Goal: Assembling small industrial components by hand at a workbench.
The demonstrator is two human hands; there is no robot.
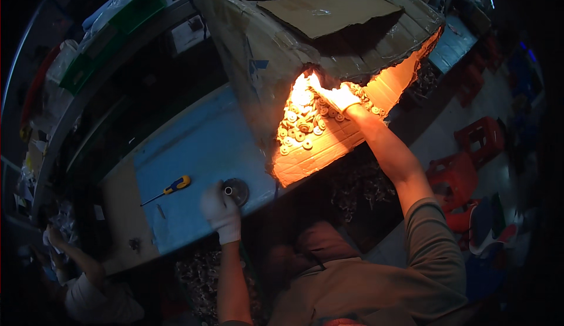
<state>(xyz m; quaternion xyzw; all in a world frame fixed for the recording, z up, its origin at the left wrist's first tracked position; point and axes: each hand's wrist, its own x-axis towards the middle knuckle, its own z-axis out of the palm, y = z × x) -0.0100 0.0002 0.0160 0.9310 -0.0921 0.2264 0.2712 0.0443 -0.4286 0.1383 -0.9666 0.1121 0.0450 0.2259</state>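
Observation:
My left hand [221,213], in a white glove, is closed at the front of a blue-topped table [194,149]. A small pale ring [228,191] shows at its fingers, beside a dark round disc [239,193]; what the fingers hold is partly hidden. My right hand [341,97], also gloved, reaches into the brightly lit, ragged opening of a large cardboard box [235,61]. Its fingers stretch over a pile of small round parts with centre holes [304,127]. Glare washes out the fingertips, and nothing shows between them.
A screwdriver with a yellow and blue handle [177,185] lies left of my left hand. Green bins [138,8] line the far-left shelf. Below the table are dark heaps of parts [202,279]. Red stools [479,141] stand right; another person [97,291] is at lower left.

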